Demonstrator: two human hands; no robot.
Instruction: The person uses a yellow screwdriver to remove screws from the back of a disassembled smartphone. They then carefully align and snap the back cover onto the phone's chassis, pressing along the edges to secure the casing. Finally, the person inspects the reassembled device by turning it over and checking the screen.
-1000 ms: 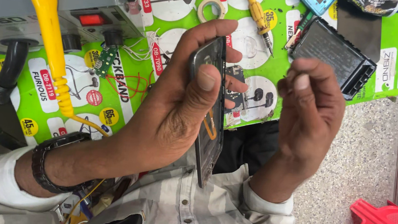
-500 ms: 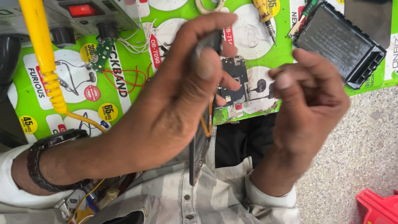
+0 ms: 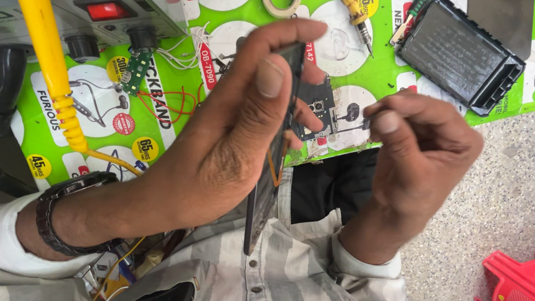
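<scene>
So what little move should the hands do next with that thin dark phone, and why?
Probably bring the right hand a touch closer, so its pinched fingertips reach the opened side of the thin dark phone. The left hand already holds the phone edge-on and steady, and the right fingertips sit just beside it. Whether they hold a small tool is too hard to tell.

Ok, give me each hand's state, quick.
Left hand: closed around the opened phone, held edge-on.
Right hand: fingers pinched together beside the phone; whatever they hold cannot be told.
</scene>
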